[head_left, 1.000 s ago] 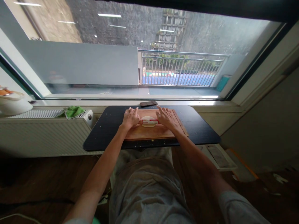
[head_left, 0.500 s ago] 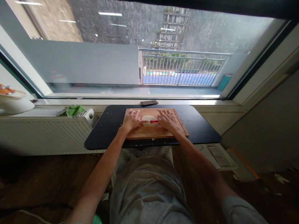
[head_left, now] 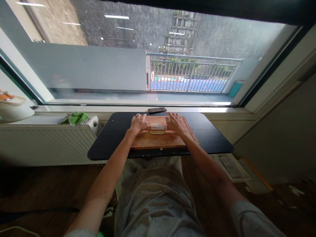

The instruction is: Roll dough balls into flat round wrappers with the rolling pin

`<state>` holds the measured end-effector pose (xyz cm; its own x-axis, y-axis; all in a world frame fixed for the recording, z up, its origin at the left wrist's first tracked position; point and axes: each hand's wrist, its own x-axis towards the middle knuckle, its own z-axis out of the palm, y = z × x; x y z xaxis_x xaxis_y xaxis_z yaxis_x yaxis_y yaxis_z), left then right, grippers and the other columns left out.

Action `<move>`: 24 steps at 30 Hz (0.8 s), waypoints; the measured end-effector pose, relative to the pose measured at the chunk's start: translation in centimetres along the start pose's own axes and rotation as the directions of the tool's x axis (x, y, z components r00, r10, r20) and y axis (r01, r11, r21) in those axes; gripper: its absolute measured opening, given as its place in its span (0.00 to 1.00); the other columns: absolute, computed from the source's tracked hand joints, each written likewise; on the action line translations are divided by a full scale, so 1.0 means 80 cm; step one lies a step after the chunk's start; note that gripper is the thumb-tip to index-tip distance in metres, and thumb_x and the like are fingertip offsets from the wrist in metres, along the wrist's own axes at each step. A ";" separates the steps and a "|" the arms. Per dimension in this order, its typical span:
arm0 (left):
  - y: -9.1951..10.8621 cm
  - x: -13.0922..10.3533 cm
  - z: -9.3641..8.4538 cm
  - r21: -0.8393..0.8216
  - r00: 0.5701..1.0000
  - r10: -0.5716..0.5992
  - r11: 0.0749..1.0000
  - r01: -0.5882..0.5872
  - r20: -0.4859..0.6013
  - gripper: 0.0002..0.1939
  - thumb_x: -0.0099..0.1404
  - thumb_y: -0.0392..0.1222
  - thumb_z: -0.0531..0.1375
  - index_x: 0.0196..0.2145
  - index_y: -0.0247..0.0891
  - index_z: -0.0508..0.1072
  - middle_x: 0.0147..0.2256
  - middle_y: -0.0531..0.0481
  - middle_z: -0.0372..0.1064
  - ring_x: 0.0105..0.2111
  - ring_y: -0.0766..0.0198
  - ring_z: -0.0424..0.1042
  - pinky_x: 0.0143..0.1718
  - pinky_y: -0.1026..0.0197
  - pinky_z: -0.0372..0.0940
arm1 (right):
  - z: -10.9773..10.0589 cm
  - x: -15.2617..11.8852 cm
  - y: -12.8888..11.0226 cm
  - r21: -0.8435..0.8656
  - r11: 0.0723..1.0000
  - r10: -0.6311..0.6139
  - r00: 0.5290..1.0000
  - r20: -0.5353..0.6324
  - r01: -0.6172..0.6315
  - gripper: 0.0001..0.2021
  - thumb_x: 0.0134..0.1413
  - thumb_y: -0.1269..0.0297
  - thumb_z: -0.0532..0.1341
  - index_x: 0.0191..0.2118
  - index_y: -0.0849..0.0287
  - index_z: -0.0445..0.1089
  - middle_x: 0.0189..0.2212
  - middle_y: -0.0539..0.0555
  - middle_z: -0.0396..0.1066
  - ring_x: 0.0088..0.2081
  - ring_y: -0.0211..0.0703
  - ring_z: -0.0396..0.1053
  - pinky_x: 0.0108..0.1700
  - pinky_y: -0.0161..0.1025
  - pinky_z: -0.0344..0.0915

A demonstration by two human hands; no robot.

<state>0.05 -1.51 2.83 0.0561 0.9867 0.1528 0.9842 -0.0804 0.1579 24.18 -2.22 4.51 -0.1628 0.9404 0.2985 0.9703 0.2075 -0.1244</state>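
A wooden board lies on a black table. Across it rests a rolling pin with a red and white label at its middle. Flattened pale dough lies under the pin and shows in front of and behind it. My left hand is on the pin's left end, its fingers bent over it. On the right end is my right hand, its fingers bent forward over the pin. The pin's ends are hidden under both hands.
The black table has small crumbs on it. Behind it, a dark flat object sits on the windowsill. A green cloth lies on the radiator at left, near a white pot. A large window stands ahead.
The rolling pin has moved slightly away from me and turned, so its label looks different. Both hands have shifted a little forward with it, their fingers now more bent.
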 end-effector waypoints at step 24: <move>0.010 -0.026 -0.006 0.018 0.995 0.038 0.999 -0.037 -0.090 0.28 0.75 0.42 0.49 0.68 0.36 0.72 0.62 0.31 0.71 0.62 0.40 0.69 0.61 0.41 0.67 | 0.016 -0.006 0.009 0.004 0.999 0.043 0.996 0.074 -0.043 0.26 0.77 0.57 0.47 0.73 0.53 0.64 0.65 0.64 0.71 0.66 0.63 0.64 0.67 0.59 0.59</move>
<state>0.62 -3.66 3.14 0.0784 0.9660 0.2462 0.9844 -0.1141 0.1343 24.74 -2.16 3.10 -0.1339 0.9658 0.2220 0.9756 0.1677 -0.1414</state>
